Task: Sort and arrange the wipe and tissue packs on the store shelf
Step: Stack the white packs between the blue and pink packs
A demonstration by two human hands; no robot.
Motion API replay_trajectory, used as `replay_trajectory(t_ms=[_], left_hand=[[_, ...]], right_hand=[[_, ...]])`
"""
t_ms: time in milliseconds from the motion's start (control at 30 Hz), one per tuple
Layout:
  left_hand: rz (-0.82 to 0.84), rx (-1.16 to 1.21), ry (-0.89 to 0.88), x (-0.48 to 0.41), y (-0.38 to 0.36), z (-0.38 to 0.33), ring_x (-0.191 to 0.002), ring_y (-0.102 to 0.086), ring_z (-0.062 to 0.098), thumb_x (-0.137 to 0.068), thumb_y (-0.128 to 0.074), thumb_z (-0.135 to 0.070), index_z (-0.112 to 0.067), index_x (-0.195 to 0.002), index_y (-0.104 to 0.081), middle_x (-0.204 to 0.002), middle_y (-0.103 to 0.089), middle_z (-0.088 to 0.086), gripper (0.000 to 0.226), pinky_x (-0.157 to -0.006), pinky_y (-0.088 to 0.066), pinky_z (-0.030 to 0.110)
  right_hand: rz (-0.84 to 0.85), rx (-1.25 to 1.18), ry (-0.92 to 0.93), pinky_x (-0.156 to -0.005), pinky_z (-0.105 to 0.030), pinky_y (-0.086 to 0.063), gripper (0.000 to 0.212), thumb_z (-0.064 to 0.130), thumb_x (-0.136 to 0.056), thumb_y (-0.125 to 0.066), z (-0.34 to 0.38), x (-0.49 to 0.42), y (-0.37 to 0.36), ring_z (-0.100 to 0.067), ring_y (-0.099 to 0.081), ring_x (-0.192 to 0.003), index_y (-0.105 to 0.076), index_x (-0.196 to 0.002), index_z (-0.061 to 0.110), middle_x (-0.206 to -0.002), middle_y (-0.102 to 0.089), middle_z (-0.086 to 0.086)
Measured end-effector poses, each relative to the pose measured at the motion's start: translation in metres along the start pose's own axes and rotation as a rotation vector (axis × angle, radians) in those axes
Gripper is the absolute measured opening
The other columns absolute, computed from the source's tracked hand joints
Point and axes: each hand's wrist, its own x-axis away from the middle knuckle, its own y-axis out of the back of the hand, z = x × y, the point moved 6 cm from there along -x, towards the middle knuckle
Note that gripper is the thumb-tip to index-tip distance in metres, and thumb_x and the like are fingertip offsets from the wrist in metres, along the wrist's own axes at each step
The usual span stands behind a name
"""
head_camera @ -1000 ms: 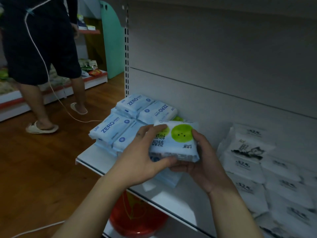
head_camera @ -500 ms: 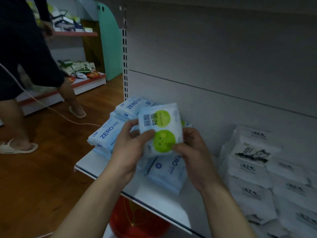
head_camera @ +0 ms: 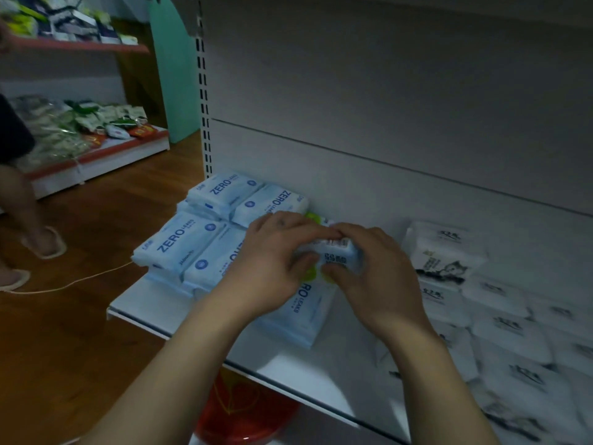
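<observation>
My left hand (head_camera: 276,261) and my right hand (head_camera: 373,271) both grip a small white wipe pack with green circles (head_camera: 337,255), held low over the shelf (head_camera: 154,309), its barcode edge up. It sits above a blue ZERO wipe pack (head_camera: 301,313) lying loose on the shelf. To the left, several blue ZERO packs (head_camera: 192,239) are stacked in two rows. Another green-circle pack (head_camera: 313,216) peeks out behind my fingers by the back panel. White tissue packs with black print (head_camera: 449,264) fill the right side.
A red basin (head_camera: 244,409) sits under the shelf. A person's leg in a slipper (head_camera: 45,242) stands on the wooden floor at left, with a white cord (head_camera: 70,284) trailing across it. Another shelf with goods (head_camera: 90,130) lies beyond.
Both hands lowered the green-circle pack from chest height down toward the shelf, turning it so its face is hidden. The person at left stepped further left.
</observation>
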Motion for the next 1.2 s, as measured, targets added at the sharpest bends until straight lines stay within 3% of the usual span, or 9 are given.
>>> replay_trajectory(t_ms=[100, 200, 467, 600, 700, 833, 900, 1067, 1200], left_hand=[[-0.001, -0.301, 0.129, 0.005, 0.005, 0.012, -0.129, -0.038, 0.017, -0.079, -0.056, -0.049, -0.045, -0.129, -0.048, -0.136, -0.051, -0.004, 0.051, -0.109, -0.026, 0.06], [0.135, -0.585, 0.42, 0.021, 0.024, 0.044, -0.141, -0.021, 0.023, -0.08, -0.057, -0.064, -0.041, -0.142, -0.035, -0.15, -0.034, -0.004, 0.07, -0.117, -0.013, 0.054], [0.335, -0.816, 0.643, 0.06, 0.024, 0.065, -0.135, -0.021, 0.029, -0.066, -0.046, -0.085, -0.042, -0.146, -0.016, -0.147, -0.023, 0.007, 0.095, -0.105, -0.027, 0.05], [0.31, -0.837, 0.607, 0.06, 0.016, 0.066, -0.125, -0.032, 0.029, -0.069, -0.055, -0.075, -0.042, -0.146, -0.015, -0.136, -0.033, 0.008, 0.093, -0.098, -0.031, 0.043], [0.22, -0.653, 0.642, 0.055, 0.021, 0.065, -0.114, -0.045, 0.03, -0.069, -0.054, -0.065, -0.041, -0.139, -0.032, -0.125, -0.045, 0.009, 0.077, -0.095, -0.04, 0.04], [-0.116, 0.216, 0.877, 0.048, 0.044, 0.065, -0.089, -0.063, 0.029, -0.076, -0.05, -0.054, -0.025, -0.106, -0.061, -0.1, -0.066, 0.008, 0.044, -0.079, -0.053, 0.04], [-0.188, 0.464, 1.012, 0.05, 0.047, 0.068, -0.085, -0.065, 0.03, -0.081, -0.054, -0.051, -0.021, -0.092, -0.066, -0.094, -0.071, 0.014, 0.034, -0.077, -0.051, 0.039], [-0.128, 0.689, 1.121, 0.058, 0.031, 0.073, -0.096, -0.07, 0.027, -0.075, -0.05, -0.081, -0.025, -0.112, -0.068, -0.1, -0.075, 0.005, 0.07, -0.093, -0.052, 0.049], [-0.061, 0.751, 0.944, 0.052, 0.025, 0.065, -0.097, -0.067, 0.021, -0.06, -0.068, -0.079, -0.022, -0.115, -0.063, -0.109, -0.072, 0.004, 0.079, -0.081, -0.047, 0.034]], right_hand=[[-0.134, 0.036, -0.122, -0.072, -0.026, -0.036, 0.037, 0.026, -0.078, -0.076, -0.019, 0.004, 0.007, -0.018, -0.055, -0.096, -0.06, -0.112, 0.028, -0.097, -0.052, 0.008], [-0.194, 0.015, -0.214, -0.067, -0.024, -0.031, 0.036, 0.027, -0.079, -0.075, -0.032, 0.005, 0.012, -0.018, -0.055, -0.09, -0.06, -0.111, 0.022, -0.097, -0.05, 0.006], [-0.179, -0.221, -0.266, -0.072, -0.026, -0.043, 0.032, 0.03, -0.079, -0.075, -0.035, -0.006, -0.002, -0.01, -0.06, -0.084, -0.058, -0.106, 0.026, -0.094, -0.062, 0.009], [-0.217, -0.38, -0.323, -0.057, -0.005, -0.041, 0.036, 0.031, -0.08, -0.075, -0.04, -0.006, -0.006, 0.011, -0.058, -0.069, -0.056, -0.11, 0.03, -0.083, -0.058, 0.023], [-0.211, -0.417, -0.371, -0.057, -0.006, -0.042, 0.042, 0.033, -0.08, -0.075, -0.047, -0.006, -0.013, 0.009, -0.056, -0.07, -0.056, -0.117, 0.029, -0.082, -0.057, 0.021], [-0.173, -0.479, -0.396, -0.056, -0.005, -0.043, 0.044, 0.03, -0.081, -0.075, -0.05, -0.004, -0.026, 0.011, -0.057, -0.066, -0.056, -0.121, 0.024, -0.083, -0.057, 0.021], [-0.208, -0.529, -0.395, -0.055, -0.003, -0.042, 0.042, 0.028, -0.082, -0.075, -0.048, -0.004, -0.023, 0.016, -0.057, -0.064, -0.055, -0.119, 0.026, -0.085, -0.058, 0.02], [-0.288, -0.71, -0.434, -0.055, -0.012, -0.049, 0.031, 0.024, -0.082, -0.075, -0.051, 0.0, -0.014, 0.006, -0.064, -0.068, -0.061, -0.11, 0.023, -0.091, -0.067, 0.01], [-0.248, -0.773, -0.423, -0.058, -0.019, -0.05, 0.016, 0.022, -0.083, -0.072, -0.046, 0.0, -0.021, 0.001, -0.066, -0.069, -0.061, -0.094, 0.029, -0.086, -0.069, 0.008]])
